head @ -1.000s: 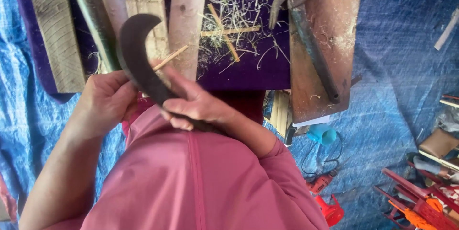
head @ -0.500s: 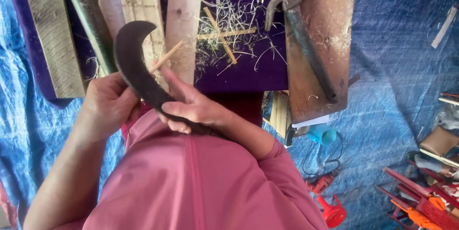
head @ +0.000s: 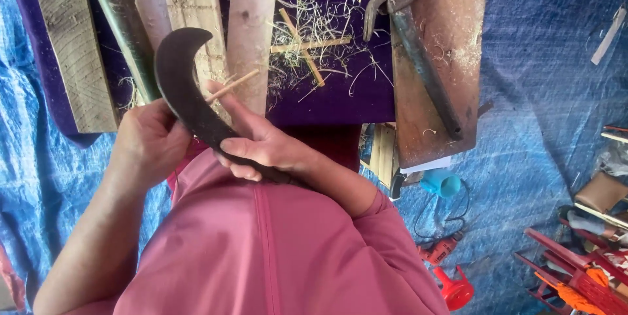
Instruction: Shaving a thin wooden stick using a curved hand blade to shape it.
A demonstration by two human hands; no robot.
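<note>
Dark curved iron sickle blade (head: 186,89) sits clenched in the right hand (head: 261,148) while the left hand (head: 147,141) pinches a thin pale bamboo sliver (head: 232,85) against its edge; shaving likely goes best with shallow, steady strokes.

Blue tarp (head: 536,79) covers floor all around hands. Beyond hands, purple cloth (head: 340,92) with wood shavings, wooden planks (head: 65,40) at far left. Rusty board (head: 451,47) further right. Daylight, soft shadows
</note>
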